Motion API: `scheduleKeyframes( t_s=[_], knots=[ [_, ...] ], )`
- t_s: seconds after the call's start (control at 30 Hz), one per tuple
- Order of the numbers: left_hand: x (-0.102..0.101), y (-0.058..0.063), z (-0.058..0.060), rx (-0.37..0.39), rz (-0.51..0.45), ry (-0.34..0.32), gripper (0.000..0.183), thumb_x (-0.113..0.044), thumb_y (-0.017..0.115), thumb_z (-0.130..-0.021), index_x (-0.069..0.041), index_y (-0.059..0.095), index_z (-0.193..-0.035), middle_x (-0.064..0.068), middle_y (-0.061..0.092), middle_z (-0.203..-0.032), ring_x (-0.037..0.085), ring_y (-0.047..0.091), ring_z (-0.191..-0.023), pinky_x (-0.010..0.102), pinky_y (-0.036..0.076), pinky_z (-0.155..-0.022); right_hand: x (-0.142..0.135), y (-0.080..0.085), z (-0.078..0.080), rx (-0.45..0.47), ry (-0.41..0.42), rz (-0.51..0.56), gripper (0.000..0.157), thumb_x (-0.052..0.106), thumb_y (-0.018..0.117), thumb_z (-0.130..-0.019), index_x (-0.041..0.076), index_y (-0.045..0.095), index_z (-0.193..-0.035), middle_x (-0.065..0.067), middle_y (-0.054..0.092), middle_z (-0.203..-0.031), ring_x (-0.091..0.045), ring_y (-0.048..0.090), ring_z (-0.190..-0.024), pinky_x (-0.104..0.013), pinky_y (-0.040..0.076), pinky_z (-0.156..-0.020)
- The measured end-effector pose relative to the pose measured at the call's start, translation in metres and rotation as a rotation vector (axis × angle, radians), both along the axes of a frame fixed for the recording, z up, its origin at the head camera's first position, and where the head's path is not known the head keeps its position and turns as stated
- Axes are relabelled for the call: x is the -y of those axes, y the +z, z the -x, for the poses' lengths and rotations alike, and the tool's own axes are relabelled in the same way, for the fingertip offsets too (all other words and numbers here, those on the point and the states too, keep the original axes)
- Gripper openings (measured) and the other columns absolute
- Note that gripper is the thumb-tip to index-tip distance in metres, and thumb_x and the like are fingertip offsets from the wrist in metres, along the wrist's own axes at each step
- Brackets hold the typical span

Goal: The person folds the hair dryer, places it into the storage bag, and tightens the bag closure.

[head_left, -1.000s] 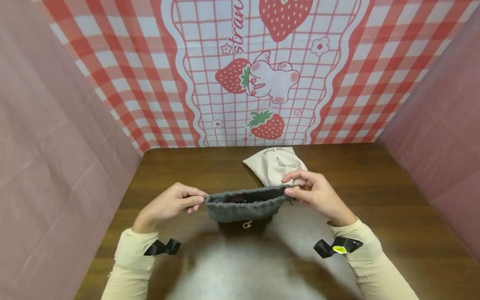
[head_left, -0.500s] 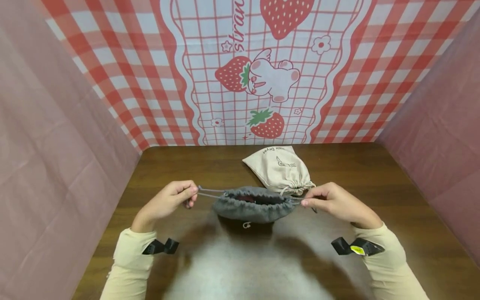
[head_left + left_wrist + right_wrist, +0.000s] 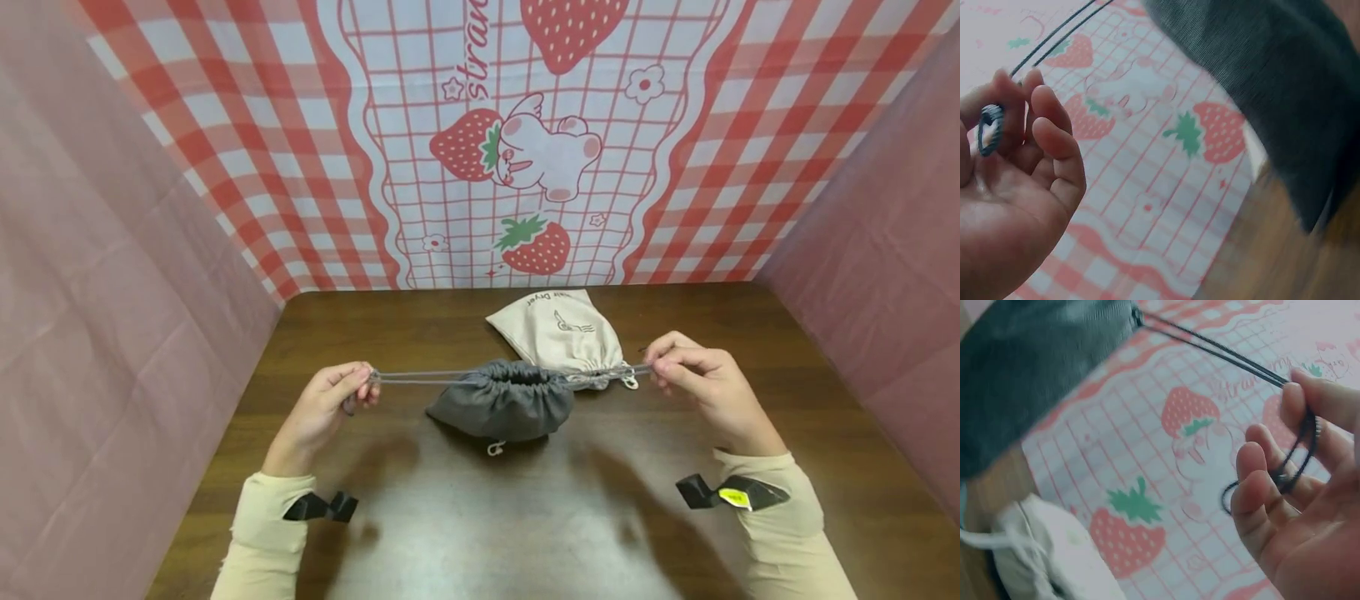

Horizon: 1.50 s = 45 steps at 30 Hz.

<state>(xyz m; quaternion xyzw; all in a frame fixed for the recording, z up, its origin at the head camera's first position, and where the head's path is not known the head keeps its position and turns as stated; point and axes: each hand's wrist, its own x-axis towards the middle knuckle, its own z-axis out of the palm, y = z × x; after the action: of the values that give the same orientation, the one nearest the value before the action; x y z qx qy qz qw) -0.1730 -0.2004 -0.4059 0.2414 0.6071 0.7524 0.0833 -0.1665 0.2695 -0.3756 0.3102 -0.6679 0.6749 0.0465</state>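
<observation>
A dark grey drawstring bag [image 3: 502, 408] stands between the hands, its gathered mouth narrowed to a small dark gap. On the left, my left hand [image 3: 326, 408] pinches the end of the grey drawstring [image 3: 423, 377] stretched from the bag; a loop of the cord [image 3: 990, 128] pokes out by the palm in the left wrist view. My right hand [image 3: 705, 383] pinches the opposite drawstring, pulled taut to the right, and its knotted end [image 3: 1282, 480] hangs among the curled fingers in the right wrist view. What lies inside the bag is hidden.
Behind the grey bag lies a cream drawstring pouch [image 3: 562, 333] with "Hair Dryer" printing, partly overlapped by the right cord. A small pale loop [image 3: 496, 448] shows at the grey bag's front base. The wooden table [image 3: 360, 333] meets a strawberry-print cloth [image 3: 517, 150] at the back.
Both hands have moved apart, from the bag's rim to the ends of its cords. The cords have lengthened, and the wide mouth has drawn together into a gathered small gap.
</observation>
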Motion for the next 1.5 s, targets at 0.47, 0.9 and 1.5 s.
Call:
scheduleKeyframes(
  t_s=[0.47,0.9,1.5],
  knots=[
    [-0.045,0.013,0.005,0.055,-0.553,-0.299,0.05,-0.013,0.02,-0.108,-0.008,0.054,-0.073,0.015,0.07,-0.117,0.026,0.062,-0.119,0.033,0.046,-0.103,0.045,-0.015,0.009,0.211,0.774,0.669,0.041,0.008,0.013,-0.106,-0.002,0.044,-0.081,-0.019,0.056,-0.084,-0.035,0.06,-0.102,-0.046,0.04,-0.106],
    [-0.062,-0.003,-0.002,0.247,-0.499,-0.442,0.048,-0.019,0.015,-0.108,-0.015,0.04,-0.068,-0.003,0.02,-0.052,0.014,0.024,-0.052,0.025,0.044,-0.078,0.042,-0.025,0.005,0.641,0.687,0.487,0.044,0.013,0.008,-0.108,0.005,0.034,-0.073,-0.003,0.017,-0.063,-0.012,0.013,-0.046,-0.026,0.015,-0.048],
    [-0.062,-0.026,-0.014,0.199,0.164,-0.102,0.038,-0.016,0.035,-0.104,-0.012,0.036,-0.067,-0.01,0.034,-0.053,0.008,0.046,-0.052,0.023,0.04,-0.063,0.025,-0.043,-0.008,0.724,0.173,-0.083,0.039,0.016,0.045,-0.103,0.016,0.039,-0.065,0.011,0.026,-0.051,-0.011,0.014,-0.045,-0.033,0.007,-0.044]
  ],
)
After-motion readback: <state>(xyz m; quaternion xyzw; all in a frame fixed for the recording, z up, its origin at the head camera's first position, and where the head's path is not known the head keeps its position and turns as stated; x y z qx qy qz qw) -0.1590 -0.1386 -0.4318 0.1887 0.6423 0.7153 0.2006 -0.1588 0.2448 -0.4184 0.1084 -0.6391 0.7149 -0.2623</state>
